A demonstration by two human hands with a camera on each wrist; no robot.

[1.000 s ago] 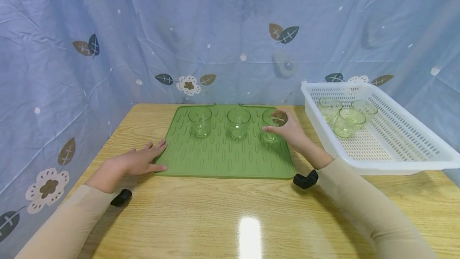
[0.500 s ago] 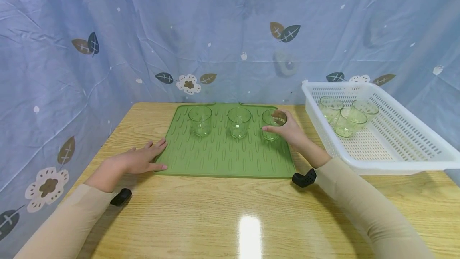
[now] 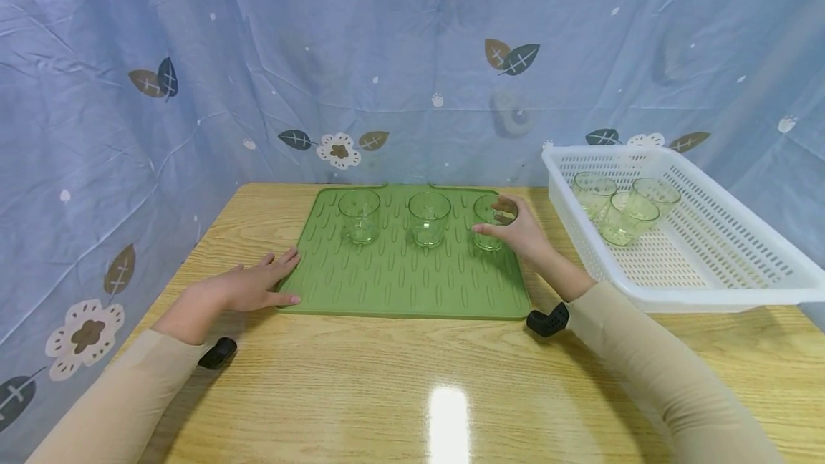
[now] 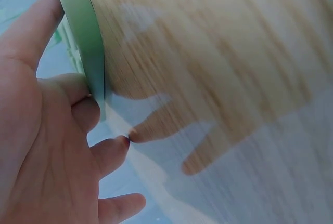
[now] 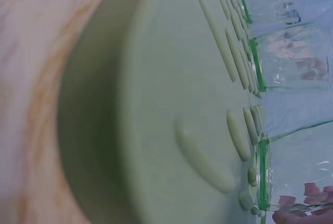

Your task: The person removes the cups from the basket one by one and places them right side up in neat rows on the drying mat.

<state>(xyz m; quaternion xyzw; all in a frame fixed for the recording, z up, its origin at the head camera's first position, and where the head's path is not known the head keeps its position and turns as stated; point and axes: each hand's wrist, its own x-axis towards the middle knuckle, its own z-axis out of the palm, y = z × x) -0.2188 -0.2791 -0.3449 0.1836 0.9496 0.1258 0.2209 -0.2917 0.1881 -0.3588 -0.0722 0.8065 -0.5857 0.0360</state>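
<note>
Three clear green-tinted glasses stand upright in a row on the green ridged mat (image 3: 399, 281). My right hand (image 3: 525, 235) holds the right-hand glass (image 3: 488, 240), with thumb on its near left side and fingers round its far side. In the right wrist view, part of that glass (image 5: 294, 167) shows, with fingertips (image 5: 312, 216) at the lower corner. The middle glass (image 3: 428, 220) and the left glass (image 3: 359, 218) are untouched. My left hand (image 3: 254, 286) lies at the mat's left edge, fingers spread; in the left wrist view, thumb and fingers touch the mat's rim (image 4: 83, 26).
A white perforated basket (image 3: 722, 297) stands right of the mat, close to my right forearm. Several surfaces overlap inside it: three similar glasses (image 3: 628, 220) sit at its left end. A blue patterned curtain (image 3: 399, 56) hangs behind the wooden table (image 3: 361, 378).
The right-hand glass has shifted very slightly to the right on the mat with my right hand. My left hand stays at the mat's edge.
</note>
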